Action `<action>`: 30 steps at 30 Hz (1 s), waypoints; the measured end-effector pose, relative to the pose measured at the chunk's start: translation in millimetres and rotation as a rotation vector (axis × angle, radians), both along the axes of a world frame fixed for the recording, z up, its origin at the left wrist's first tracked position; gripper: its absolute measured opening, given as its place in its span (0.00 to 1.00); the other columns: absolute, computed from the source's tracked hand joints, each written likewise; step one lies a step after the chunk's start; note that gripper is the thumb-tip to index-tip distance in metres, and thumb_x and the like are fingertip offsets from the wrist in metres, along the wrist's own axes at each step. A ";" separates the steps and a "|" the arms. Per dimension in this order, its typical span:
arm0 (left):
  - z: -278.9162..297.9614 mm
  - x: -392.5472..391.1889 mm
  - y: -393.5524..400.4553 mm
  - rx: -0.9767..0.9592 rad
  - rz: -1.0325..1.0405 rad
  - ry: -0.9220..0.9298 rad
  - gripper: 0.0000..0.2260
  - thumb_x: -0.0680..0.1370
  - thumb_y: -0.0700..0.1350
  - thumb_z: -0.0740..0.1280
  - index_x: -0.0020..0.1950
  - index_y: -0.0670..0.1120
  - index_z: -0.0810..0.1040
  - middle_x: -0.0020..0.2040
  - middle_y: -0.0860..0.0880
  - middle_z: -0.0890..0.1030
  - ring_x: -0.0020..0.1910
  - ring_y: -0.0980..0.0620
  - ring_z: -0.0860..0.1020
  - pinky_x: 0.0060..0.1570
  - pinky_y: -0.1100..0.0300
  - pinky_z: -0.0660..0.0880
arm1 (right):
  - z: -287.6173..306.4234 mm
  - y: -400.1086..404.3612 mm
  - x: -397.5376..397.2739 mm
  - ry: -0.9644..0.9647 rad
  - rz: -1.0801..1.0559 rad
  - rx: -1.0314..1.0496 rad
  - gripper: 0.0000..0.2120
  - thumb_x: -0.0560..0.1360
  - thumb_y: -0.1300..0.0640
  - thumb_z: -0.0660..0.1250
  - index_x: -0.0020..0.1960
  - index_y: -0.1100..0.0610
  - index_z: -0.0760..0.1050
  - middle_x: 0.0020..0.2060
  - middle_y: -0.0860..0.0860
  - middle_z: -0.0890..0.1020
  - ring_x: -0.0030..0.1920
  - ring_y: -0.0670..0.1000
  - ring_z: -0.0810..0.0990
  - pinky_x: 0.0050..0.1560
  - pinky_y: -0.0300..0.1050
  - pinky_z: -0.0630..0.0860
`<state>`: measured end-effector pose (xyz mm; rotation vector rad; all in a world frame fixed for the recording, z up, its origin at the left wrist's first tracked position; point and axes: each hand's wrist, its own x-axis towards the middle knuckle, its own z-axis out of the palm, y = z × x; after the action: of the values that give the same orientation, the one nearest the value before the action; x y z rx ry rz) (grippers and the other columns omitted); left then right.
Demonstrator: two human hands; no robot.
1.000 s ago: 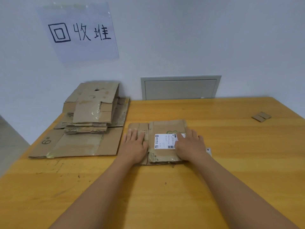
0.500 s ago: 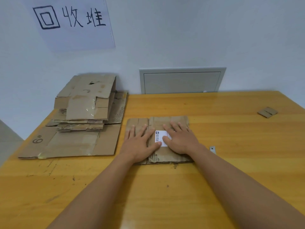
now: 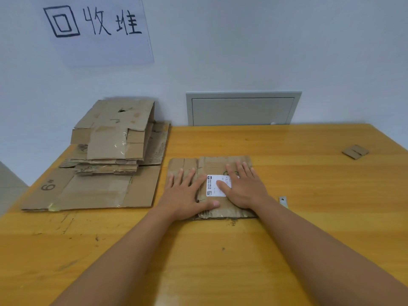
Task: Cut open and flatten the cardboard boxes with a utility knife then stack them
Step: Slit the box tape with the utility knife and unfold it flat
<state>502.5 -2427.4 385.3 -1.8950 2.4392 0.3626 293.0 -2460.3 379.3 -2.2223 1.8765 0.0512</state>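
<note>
A small flattened cardboard box (image 3: 215,163) with a white shipping label (image 3: 213,186) lies in the middle of the wooden table (image 3: 309,217). My left hand (image 3: 187,195) rests palm down on its left half, fingers spread. My right hand (image 3: 245,188) presses flat on its right half and covers part of the label. Neither hand holds anything. To the left, a stack of flattened boxes (image 3: 110,155) sits on a large flat sheet marked "6#". Part of a grey utility knife (image 3: 283,201) shows on the table beside my right wrist.
A small cardboard scrap (image 3: 355,151) lies at the far right of the table. A grey wall panel (image 3: 242,109) stands behind the table's back edge, and a handwritten paper sign (image 3: 97,29) hangs on the wall above the stack.
My right hand slid left over the label toward the box's middle, and my left hand spread out to meet it. The view shifted slightly.
</note>
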 end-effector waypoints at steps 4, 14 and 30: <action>0.6 -0.6 0.7 -0.020 0.009 -0.006 0.45 0.67 0.81 0.47 0.79 0.62 0.42 0.81 0.51 0.40 0.79 0.47 0.35 0.75 0.44 0.34 | 5.5 3.5 11.6 0.042 -0.007 0.050 0.35 0.81 0.35 0.40 0.81 0.52 0.36 0.79 0.55 0.36 0.79 0.53 0.34 0.77 0.54 0.33; 0.0 0.3 0.1 0.030 0.002 -0.003 0.43 0.71 0.78 0.47 0.79 0.60 0.38 0.81 0.49 0.38 0.79 0.50 0.35 0.76 0.45 0.37 | 1.5 16.6 12.0 -0.028 0.090 0.008 0.37 0.80 0.33 0.44 0.81 0.51 0.38 0.80 0.49 0.38 0.79 0.52 0.36 0.78 0.54 0.37; 5.0 -17.0 8.1 -0.027 0.347 0.053 0.37 0.73 0.76 0.49 0.79 0.63 0.48 0.81 0.45 0.42 0.78 0.35 0.39 0.73 0.33 0.39 | 34.1 63.6 -2.8 -0.331 -0.319 -0.070 0.34 0.77 0.42 0.62 0.78 0.53 0.55 0.70 0.57 0.64 0.66 0.60 0.66 0.64 0.52 0.67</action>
<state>485.5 -2419.3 390.2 -2.3504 2.1478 0.3956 290.2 -2396.8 413.4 -1.8053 2.0332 -0.4148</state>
